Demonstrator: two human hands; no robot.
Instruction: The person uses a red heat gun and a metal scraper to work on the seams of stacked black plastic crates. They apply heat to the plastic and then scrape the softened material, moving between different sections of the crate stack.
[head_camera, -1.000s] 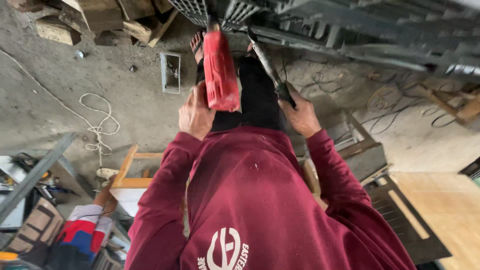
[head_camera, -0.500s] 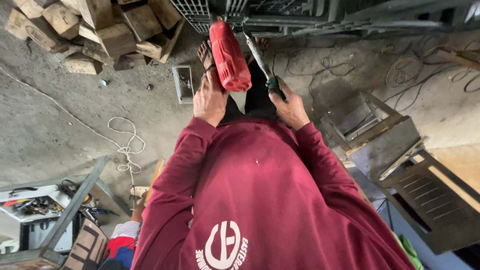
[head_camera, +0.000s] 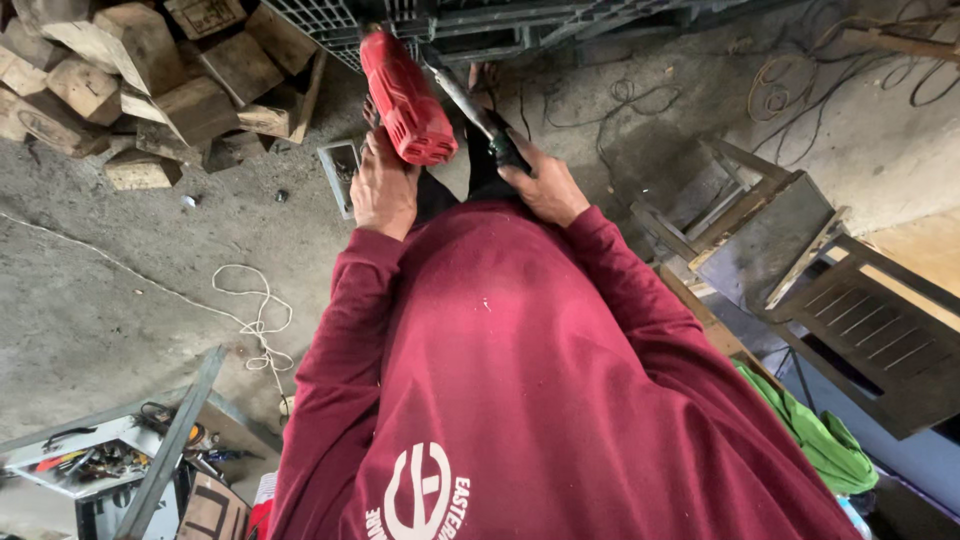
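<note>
Left hand (head_camera: 383, 192): grips red power tool (head_camera: 405, 97), upper centre.
Right hand (head_camera: 545, 187): clenched around green-handled rod (head_camera: 478, 112), angled toward metal grating (head_camera: 320, 18).

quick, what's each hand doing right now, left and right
Left hand: closed around the grip of the red plastic power tool.
Right hand: closed on the dark green handle of a long metal tool.

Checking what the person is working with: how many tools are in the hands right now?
2: a red power tool in the left hand, and a slim metal tool with dark green handle in the right hand.
</note>
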